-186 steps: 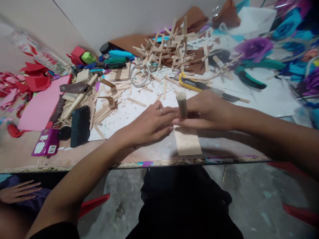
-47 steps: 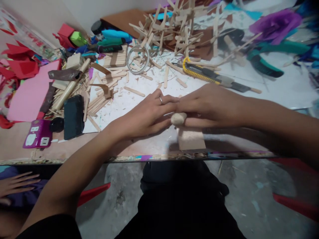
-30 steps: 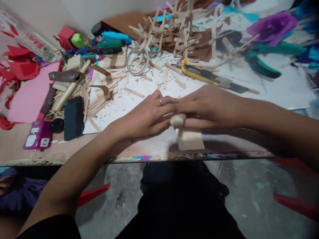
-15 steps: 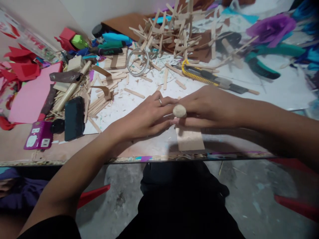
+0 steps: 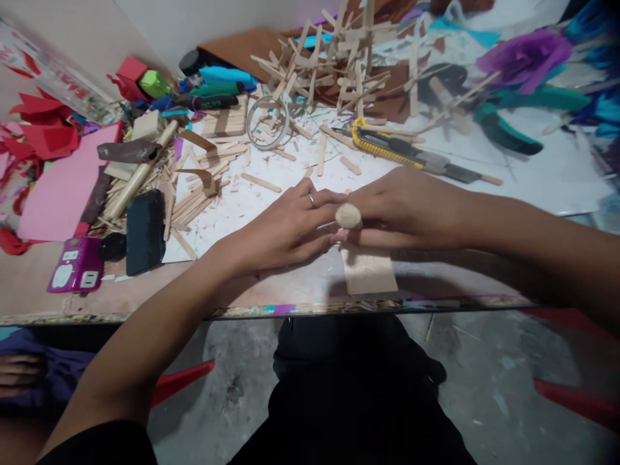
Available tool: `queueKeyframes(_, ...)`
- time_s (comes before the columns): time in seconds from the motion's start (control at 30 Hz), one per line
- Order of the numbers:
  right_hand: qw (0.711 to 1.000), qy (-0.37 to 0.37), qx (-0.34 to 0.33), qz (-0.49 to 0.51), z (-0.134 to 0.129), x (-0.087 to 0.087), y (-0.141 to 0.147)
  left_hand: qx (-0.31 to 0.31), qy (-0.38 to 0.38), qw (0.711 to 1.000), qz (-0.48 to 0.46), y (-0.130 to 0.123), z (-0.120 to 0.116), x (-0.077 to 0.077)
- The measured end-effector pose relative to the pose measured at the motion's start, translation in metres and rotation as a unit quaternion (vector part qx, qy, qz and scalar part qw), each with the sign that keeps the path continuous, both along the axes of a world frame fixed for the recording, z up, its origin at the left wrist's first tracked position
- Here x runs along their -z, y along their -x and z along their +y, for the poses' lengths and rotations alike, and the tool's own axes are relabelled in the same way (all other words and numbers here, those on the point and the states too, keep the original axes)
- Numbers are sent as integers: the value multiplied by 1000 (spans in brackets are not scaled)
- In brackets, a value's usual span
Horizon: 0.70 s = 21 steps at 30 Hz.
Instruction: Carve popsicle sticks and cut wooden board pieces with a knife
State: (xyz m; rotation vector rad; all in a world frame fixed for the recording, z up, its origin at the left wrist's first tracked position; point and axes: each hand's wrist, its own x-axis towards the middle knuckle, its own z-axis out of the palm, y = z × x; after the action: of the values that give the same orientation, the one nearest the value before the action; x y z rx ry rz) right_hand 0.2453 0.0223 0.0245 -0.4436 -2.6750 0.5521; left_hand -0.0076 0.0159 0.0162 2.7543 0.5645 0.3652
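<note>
My right hand (image 5: 407,210) is closed round a pale round-ended rod (image 5: 349,216), seen nearly end-on, so its length is hidden. Under that hand a flat pale wooden piece (image 5: 372,274) lies near the table's front edge, its far part covered by my fingers. From the left, my left hand (image 5: 295,223), with a ring on one finger, reaches in palm down. Its fingers are stretched out and slightly apart. Their tips meet the right hand's fingers beside the rod, and whether they press on the wooden piece is hidden.
Craft sticks (image 5: 194,200) lie loose at left, near a black phone (image 5: 145,231) and a purple socket block (image 5: 76,265). Beyond my hands are a tape roll (image 5: 249,123), a yellow-black cutter (image 5: 387,145), green-handled pliers (image 5: 508,129) and a stick structure (image 5: 358,84). Another person's hand (image 5: 19,374) shows lower left.
Both my hands and the rod stay in nearly the same place. At the lower left, the other person's hand has come further into view.
</note>
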Motion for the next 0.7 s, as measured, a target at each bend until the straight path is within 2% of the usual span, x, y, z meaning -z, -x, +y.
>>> queueKeyframes(0.37,1000,11,0,-11,-1,-2,1,-4,0,1000,-7,0,0,3)
queueKeyframes(0.7,999,33,4,5,3,-1,-3,-5,42,999,9,-4,-1,-5)
